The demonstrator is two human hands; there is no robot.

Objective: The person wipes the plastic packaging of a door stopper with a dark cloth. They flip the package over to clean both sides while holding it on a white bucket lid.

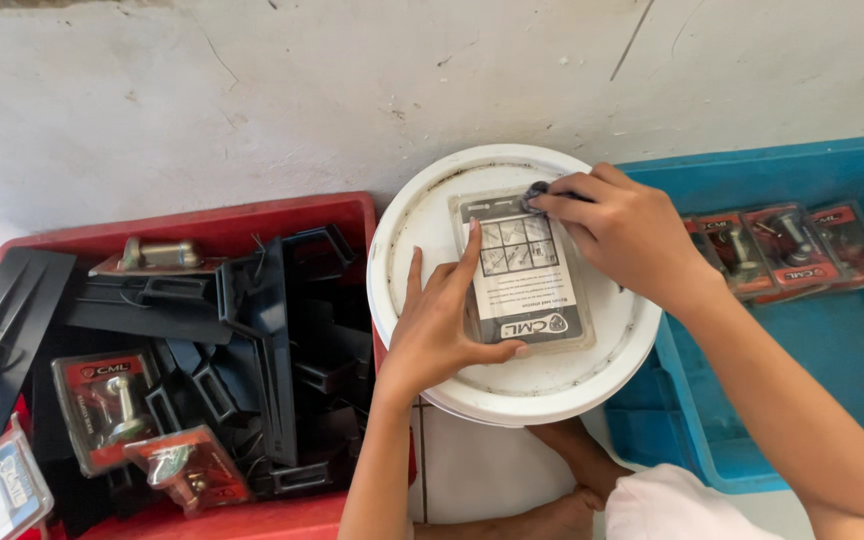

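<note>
Containers first. Red crate on the left, against the white wall: filled with black plastic brackets lying at all angles, plus several clear blister packs with red backing cards, each holding a metal fitting. One more pack leans at the crate's back edge. Blue crate on the right: a row of the same red-carded packs lying side by side near its far side, otherwise bare blue floor showing. Between the two crates stands a white bucket, lid on, its round top serving as the surface.

Blister pack in hand lies flat on the bucket lid, roughly central, back side up (white and grey card with a small grid of diagrams under clear plastic). Long axis runs away from the person toward the wall, tilted slightly to the left at its far end; the dark band of the card is at the near end.

Hands. Left hand: fingers spread and laid flat, index finger stretched along the pack's left part, thumb pressing its near left corner, the other fingers on the lid beside it. Right hand: fingers curled, tips drawn together in a pinch on a small dark metal piece at the pack's far edge; whether the piece is inside the plastic or free cannot be told. Bare foot visible on the tiled floor below the bucket.
</note>
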